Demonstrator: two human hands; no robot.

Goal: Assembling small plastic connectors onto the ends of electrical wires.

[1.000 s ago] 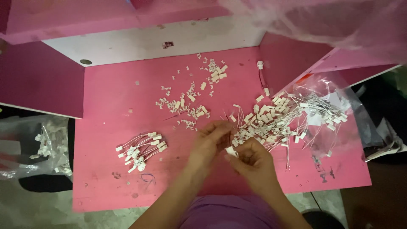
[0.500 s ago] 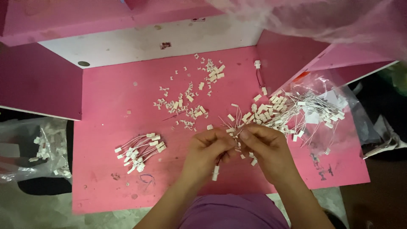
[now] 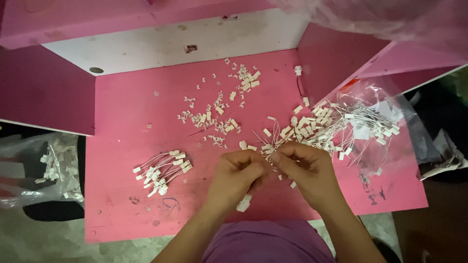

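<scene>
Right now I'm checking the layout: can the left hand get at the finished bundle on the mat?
Probably yes: the left hand is beside the bundle, with only bare pink mat between them.

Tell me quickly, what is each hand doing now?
Left hand: closed on a white connector.
Right hand: closed, pinching thin wires.

worktop (image 3: 126, 112): matt pink sheet, smooth, scuffed and spotted with dark stains near its front edge.
back panel (image 3: 161, 46): white, dull, smudged, behind the worktop.
connectors (image 3: 214, 114): small white plastic housings, loose at the worktop's middle.
wire bundle (image 3: 161, 171): thin white insulated leads, plastic ends, on the worktop's left part.
bag (image 3: 390, 117): clear glossy plastic film, crinkled, at the worktop's right edge.
shirt (image 3: 268, 243): purple cloth, matt.
</scene>
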